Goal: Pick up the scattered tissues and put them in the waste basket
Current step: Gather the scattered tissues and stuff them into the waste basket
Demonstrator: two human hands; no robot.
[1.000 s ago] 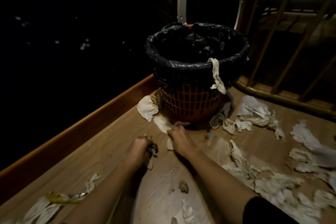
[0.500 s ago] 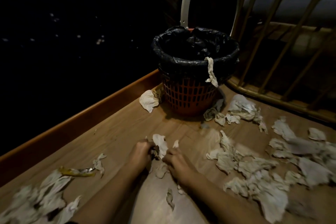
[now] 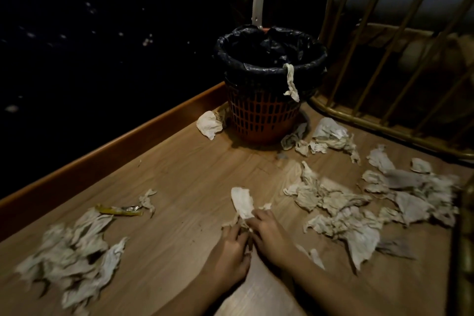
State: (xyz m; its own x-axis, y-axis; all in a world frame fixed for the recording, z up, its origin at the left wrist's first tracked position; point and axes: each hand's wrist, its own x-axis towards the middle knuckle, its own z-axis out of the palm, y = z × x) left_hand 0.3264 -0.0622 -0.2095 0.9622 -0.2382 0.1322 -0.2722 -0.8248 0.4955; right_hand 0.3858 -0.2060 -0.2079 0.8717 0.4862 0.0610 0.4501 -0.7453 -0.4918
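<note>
Wood-grain floor (image 3: 179, 179); hands pinch crumpled tissue (image 3: 242, 204).

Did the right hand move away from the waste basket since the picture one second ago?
Yes. The right hand has drawn back toward the person. Before, it lay near the foot of the waste basket; now a wide strip of bare floor separates them.

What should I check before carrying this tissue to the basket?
1. Tissue pinched by both the left hand and right hand: ok.
2. Basket upright, liner open: ok.
3. Floor between the hands and basket bare: ok.
4. Room left inside the basket: cannot tell, too dark.
5. Strip draped over the rim, not inside: not ok.
6. Floor cleared: not ok, piles remain.
</note>
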